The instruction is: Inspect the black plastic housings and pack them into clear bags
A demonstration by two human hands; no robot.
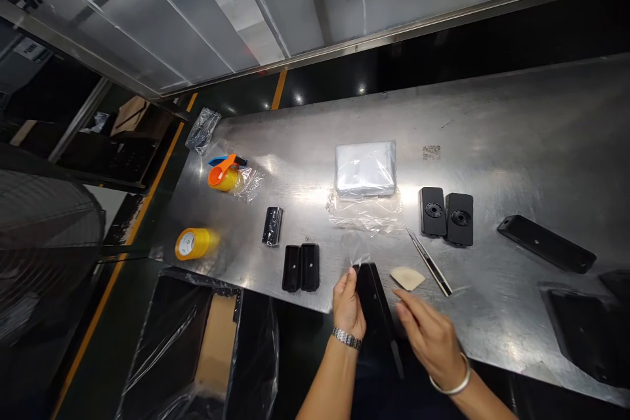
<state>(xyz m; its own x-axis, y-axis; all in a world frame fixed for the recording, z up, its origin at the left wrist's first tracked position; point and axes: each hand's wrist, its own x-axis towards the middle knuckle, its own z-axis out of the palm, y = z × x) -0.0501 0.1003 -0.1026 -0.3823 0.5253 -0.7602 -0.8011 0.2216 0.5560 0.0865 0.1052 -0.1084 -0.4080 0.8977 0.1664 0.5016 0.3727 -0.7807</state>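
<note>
At the table's front edge my left hand (348,307), with a metal watch on the wrist, is closed around a long black plastic housing (374,295). The housing tilts down toward my body. Clear plastic film (355,246) shows just beyond its far end; whether my fingers hold it too, I cannot tell. My right hand (430,335), with a pale bangle, is to the right of the housing, its fingers stretched out and apart from it. Close beyond those fingers lie a cream-coloured wedge-shaped pad (407,277) and tweezers (429,262).
On the metal table (295,144) lie a stack of clear bags (365,168), two black boxes (433,211), two small black trays (301,268), yellow tape (193,244) and an orange tape dispenser (224,172). More black housings (546,244) lie right. A plastic-lined bin (197,348) stands front left.
</note>
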